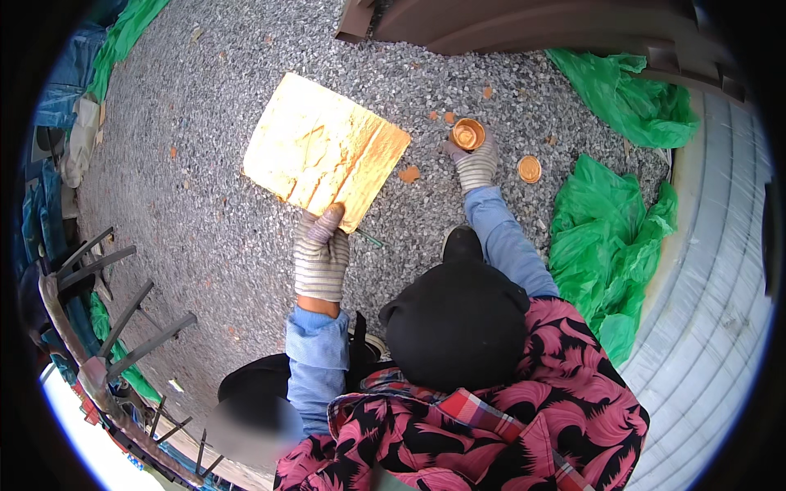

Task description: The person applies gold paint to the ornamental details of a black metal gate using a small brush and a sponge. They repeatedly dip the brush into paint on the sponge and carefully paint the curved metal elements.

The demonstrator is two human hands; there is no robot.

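My left hand point(322, 255), in a striped knit glove, grips the lower edge of a flat square panel point(319, 151). Its face is orange-yellow, with rough, streaked patches and a bright glare on it. To the right, my right hand point(476, 164), in a similar glove, is closed round a small round cup point(467, 133) with orange inside and on its rim. A round orange lid point(530, 169) lies on the gravel to the right of that hand. From below the panel's lower corner pokes a thin dark green stick point(370, 238), mostly hidden.
Grey gravel point(188, 164) with scattered orange flakes point(409, 174) spreads around me. Crumpled green plastic sheets point(602, 245) lie at the right beside a ribbed pale metal panel point(708, 344). Brown metal point(524, 24) stands at the top. A rack with projecting bars point(98, 360) is at lower left.
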